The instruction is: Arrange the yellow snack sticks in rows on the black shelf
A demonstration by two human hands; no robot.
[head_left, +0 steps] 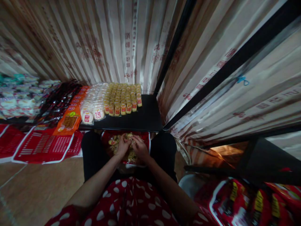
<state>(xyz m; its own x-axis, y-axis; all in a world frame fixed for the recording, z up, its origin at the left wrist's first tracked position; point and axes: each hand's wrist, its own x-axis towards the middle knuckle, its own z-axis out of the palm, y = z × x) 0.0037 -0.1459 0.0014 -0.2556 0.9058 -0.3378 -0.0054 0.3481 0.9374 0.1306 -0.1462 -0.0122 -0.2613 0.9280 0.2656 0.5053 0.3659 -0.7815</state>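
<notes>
Between my knees is a red basket [149, 138] with a white rim, holding many small yellow snacks in clear wrappers. My left hand [123, 145] and my right hand [140, 147] are close together over it, fingers bent inward. A small wrapped yellow snack [129, 135] shows between the fingertips, which seem closed on it; dim light blurs the exact grip. Another packet [112, 142] with a red label lies in the basket, left of my left hand. Just beyond, rows of similar yellow snacks [123, 109] stand upright on a black table [148, 117].
Left along the table lie round white packaged snacks [87, 117], an orange packet [68, 121], dark packets [58, 99] and a white pile [20, 97]. Red baskets [44, 147] sit below. At lower right are red packages [258, 201]. Curtains [113, 40] and black posts [174, 47] enclose the space.
</notes>
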